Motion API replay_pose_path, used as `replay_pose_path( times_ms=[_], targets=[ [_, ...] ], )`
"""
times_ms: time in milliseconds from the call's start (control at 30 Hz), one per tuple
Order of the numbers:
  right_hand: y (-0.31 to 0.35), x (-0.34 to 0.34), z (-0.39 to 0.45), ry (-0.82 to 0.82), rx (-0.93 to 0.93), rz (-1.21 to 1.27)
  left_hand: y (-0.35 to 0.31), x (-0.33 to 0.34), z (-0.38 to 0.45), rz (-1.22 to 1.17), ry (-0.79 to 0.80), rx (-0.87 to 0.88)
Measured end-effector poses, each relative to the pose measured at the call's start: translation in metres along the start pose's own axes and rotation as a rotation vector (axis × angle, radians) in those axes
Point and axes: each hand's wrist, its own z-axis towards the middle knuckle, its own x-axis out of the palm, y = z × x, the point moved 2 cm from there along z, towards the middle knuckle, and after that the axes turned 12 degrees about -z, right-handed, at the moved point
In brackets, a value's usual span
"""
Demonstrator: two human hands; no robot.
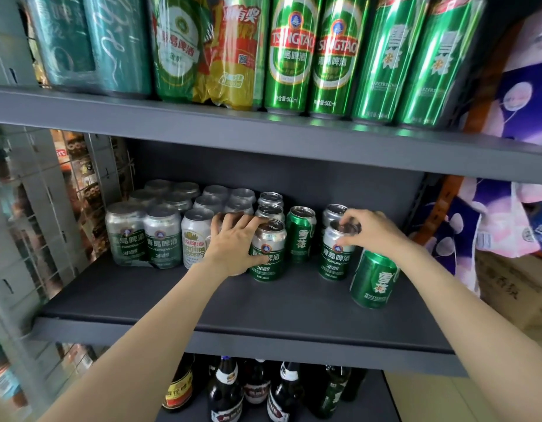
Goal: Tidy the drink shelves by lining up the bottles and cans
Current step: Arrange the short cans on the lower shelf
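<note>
On the middle shelf (263, 303) stand short beer cans. My left hand (233, 242) wraps round the left side of a silver-and-green can (269, 254), fingers reaching over its top. My right hand (370, 229) grips the rim of a second silver-and-green can (335, 257) from above. An all-green can (374, 280) stands in front of it to the right, under my right wrist. Another green can (300, 236) stands between the two held cans. Behind them are more silver cans in a row (269, 205).
Shrink-wrapped packs of silver cans (147, 236) fill the shelf's left. Tall green cans (339, 56) line the upper shelf. Dark bottles (257, 391) stand on the lower shelf. A wire rack (80, 193) is on the left, and packaged goods (513, 214) on the right.
</note>
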Motion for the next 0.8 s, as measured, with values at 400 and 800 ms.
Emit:
replay_pose_path(
  times_ms=[400,800],
  targets=[
    [0.036,-0.002,-0.011,0.086,-0.136,0.162,0.004,-0.003,0.001,-0.061,0.038,-0.004],
    [0.027,0.005,-0.026,0.020,0.046,-0.053,0.005,-0.003,0.002,-0.056,0.037,0.004]
  ],
)
